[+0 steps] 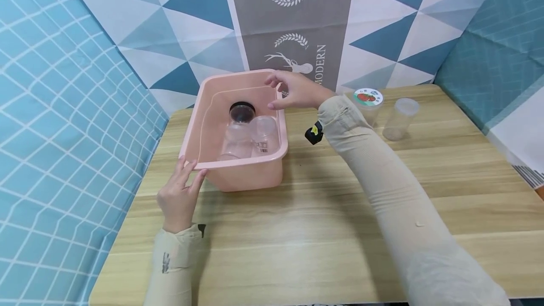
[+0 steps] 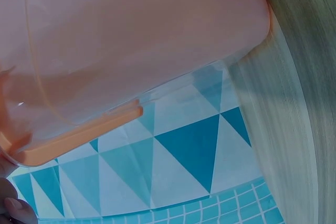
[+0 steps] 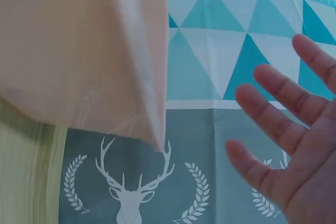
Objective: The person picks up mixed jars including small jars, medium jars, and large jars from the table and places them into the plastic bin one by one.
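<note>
A pink plastic basin (image 1: 250, 174) stands on the table, tilted slightly in the head view. My left hand (image 1: 177, 202) grips the rim at its near left corner; in the left wrist view only some fingers (image 2: 21, 211) show at the lower left. Several clear plastic jars (image 1: 265, 129) lie inside, along with a round container with a black rim (image 1: 242, 112). Over the basin's far right side, my right hand (image 1: 299, 89) hovers with nothing in it. Its fingers (image 3: 268, 116) are spread and loosely bent in the right wrist view, beside the basin wall.
Right of the basin stand a clear jar with a printed tomato-red label on its lid (image 1: 368, 97) and another clear jar (image 1: 400, 119). The wooden table (image 1: 314, 240) meets a patterned wall covering (image 1: 293, 27) behind and a blue tiled one (image 1: 63, 122) at left.
</note>
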The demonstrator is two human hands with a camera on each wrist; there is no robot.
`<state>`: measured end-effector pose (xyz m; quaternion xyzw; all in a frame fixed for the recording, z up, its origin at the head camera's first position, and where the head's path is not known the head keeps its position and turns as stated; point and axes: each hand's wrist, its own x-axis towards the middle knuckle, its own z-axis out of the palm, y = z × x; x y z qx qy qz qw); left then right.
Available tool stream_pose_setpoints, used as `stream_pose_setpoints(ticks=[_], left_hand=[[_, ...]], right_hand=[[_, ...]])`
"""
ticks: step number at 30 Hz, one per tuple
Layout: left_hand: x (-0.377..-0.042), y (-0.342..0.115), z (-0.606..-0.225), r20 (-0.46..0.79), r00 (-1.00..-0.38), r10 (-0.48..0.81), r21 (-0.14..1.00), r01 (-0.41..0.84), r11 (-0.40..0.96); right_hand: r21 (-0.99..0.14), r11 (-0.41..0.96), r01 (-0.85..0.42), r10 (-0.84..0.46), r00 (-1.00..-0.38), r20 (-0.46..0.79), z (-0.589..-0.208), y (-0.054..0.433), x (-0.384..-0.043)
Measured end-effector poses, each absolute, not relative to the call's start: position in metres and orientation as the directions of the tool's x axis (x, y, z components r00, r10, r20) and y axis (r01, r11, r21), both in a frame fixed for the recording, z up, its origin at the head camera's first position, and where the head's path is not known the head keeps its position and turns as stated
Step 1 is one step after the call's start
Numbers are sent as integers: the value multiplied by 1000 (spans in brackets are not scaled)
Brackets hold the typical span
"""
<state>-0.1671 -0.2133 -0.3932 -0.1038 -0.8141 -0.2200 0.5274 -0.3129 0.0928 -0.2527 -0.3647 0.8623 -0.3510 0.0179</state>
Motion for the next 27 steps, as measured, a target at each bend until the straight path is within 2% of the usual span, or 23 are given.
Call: stream_pose_setpoints(ticks=[4,9,12,16,21,27], left_hand=[[-167,-213,-393,905,-420,-68,251,396,883],[-166,-214,-391,908,-413,-70,248,395,884],[-166,-213,-390,910,-409,-65,243,400,884],[-166,-214,-390,910,-410,-60,240,404,883],[-167,-214,-391,907,-416,-57,240,401,884],[-167,-214,-392,908,-416,-55,236,396,887]], right_hand=[[-540,500,-677,-636,-710,302,-258,95,-308],[-501,509,-700,-612,-703,361,-267,99,-305],[-426,533,-731,-614,-681,400,-276,104,-306],[-321,571,-755,-640,-655,402,-290,111,-308],[-282,583,-762,-645,-645,411,-304,116,-309],[-196,550,-812,-679,-571,461,-319,120,-309]])
